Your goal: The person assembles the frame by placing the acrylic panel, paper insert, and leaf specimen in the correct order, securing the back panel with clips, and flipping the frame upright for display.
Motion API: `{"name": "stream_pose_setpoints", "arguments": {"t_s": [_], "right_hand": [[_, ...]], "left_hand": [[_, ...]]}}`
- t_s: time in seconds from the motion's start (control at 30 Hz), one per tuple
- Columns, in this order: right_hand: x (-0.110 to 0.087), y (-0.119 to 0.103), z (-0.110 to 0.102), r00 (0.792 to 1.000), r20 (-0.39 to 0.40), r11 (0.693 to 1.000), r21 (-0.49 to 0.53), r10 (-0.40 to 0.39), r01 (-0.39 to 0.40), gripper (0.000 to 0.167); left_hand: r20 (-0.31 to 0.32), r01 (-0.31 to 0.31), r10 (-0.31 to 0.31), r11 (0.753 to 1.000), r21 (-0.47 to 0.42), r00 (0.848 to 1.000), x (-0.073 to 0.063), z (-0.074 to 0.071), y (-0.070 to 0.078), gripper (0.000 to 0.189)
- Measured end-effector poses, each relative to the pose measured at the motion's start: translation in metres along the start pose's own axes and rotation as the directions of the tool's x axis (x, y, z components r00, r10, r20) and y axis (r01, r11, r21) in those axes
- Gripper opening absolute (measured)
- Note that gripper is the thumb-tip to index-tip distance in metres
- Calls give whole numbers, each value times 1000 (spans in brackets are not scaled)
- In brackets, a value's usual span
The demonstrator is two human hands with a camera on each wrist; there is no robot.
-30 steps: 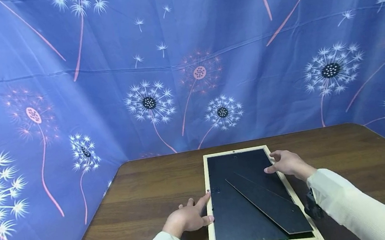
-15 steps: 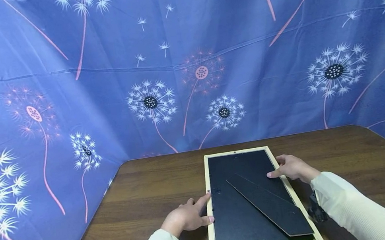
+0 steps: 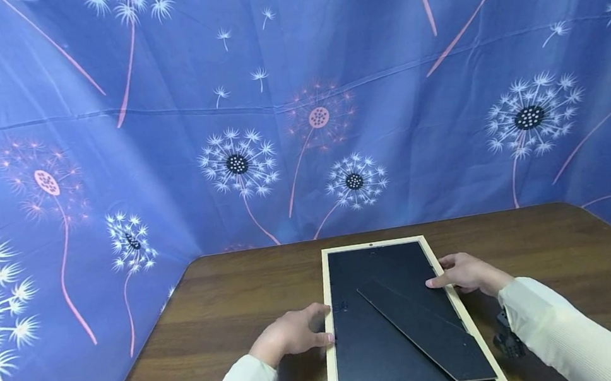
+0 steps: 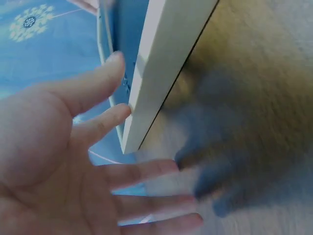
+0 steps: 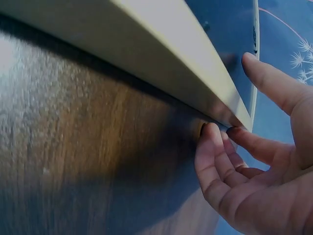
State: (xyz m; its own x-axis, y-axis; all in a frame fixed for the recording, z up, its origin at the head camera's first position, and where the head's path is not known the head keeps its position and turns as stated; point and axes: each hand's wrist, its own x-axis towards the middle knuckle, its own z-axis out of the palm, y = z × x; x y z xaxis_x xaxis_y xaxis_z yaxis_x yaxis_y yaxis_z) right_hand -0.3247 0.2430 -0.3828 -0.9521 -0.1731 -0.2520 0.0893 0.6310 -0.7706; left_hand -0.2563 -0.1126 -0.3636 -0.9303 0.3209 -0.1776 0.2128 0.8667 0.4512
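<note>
A picture frame (image 3: 331, 365) with a pale wooden rim lies back side up on the table. A black stand leg (image 3: 426, 331) runs slantwise across its black backing board (image 3: 382, 346). At the left rim is my left hand (image 3: 289, 335), its index finger and thumb tips touching the edge; in the left wrist view its fingers (image 4: 142, 171) are spread and nearly straight. My right hand (image 3: 467, 273) grips the right rim, thumb over the backing and fingers curled against the outer side. The right wrist view shows those fingertips (image 5: 210, 132) low along the rim (image 5: 195, 54).
The brown wooden table (image 3: 227, 295) extends on both sides of the picture frame. Behind and to the left hangs a blue cloth (image 3: 177, 168) with a dandelion print. A black device (image 3: 507, 337) sits under the right wrist.
Slight shift of the picture frame down and left in the head view. My left index finger has drawn back to the outer rim edge; my right hand has moved down along the right rim.
</note>
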Motion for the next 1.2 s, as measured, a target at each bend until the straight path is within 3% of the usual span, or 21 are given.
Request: {"name": "stream_pose_setpoints", "arguments": {"t_s": [0.07, 0.13, 0.2, 0.3, 0.4, 0.57, 0.8, 0.97, 1.2], "right_hand": [[-1, 0, -1, 1000, 8, 1000, 6, 3, -3, 84], [-1, 0, -2, 1000, 13, 1000, 7, 7, -7, 84], [-2, 1, -3, 1000, 15, 1000, 3, 7, -8, 84], [-3, 0, -3, 1000, 10, 1000, -6, 8, -8, 82], [-6, -1, -3, 1000, 13, 1000, 3, 20, -21, 82], [-8, -4, -1, 998, 37, 998, 21, 54, -55, 85], [-9, -5, 2, 996, 46, 997, 30, 70, -72, 88], [-10, -4, 6, 999, 39, 999, 30, 37, -38, 80], [-9, -3, 7, 999, 15, 997, 59, 41, -42, 78]], "left_hand": [[-113, 5, -5, 1000, 3, 994, 4, 0, 0, 50], [-220, 31, -28, 999, 8, 975, 10, 1, -1, 48], [-287, 62, -59, 998, 2, 956, 18, 2, 0, 49], [-321, 100, -105, 994, -32, 941, 29, 4, 0, 49], [-329, 120, -123, 992, -29, 936, 38, 6, 1, 48], [-292, 115, -126, 992, -54, 948, 45, 11, 2, 47], [-126, 118, -151, 965, -236, 981, 47, 13, 4, 48], [-70, 121, -148, 946, -302, 986, 47, 15, 4, 35], [-52, 120, -146, 933, -339, 988, 51, 18, 4, 20]]}}
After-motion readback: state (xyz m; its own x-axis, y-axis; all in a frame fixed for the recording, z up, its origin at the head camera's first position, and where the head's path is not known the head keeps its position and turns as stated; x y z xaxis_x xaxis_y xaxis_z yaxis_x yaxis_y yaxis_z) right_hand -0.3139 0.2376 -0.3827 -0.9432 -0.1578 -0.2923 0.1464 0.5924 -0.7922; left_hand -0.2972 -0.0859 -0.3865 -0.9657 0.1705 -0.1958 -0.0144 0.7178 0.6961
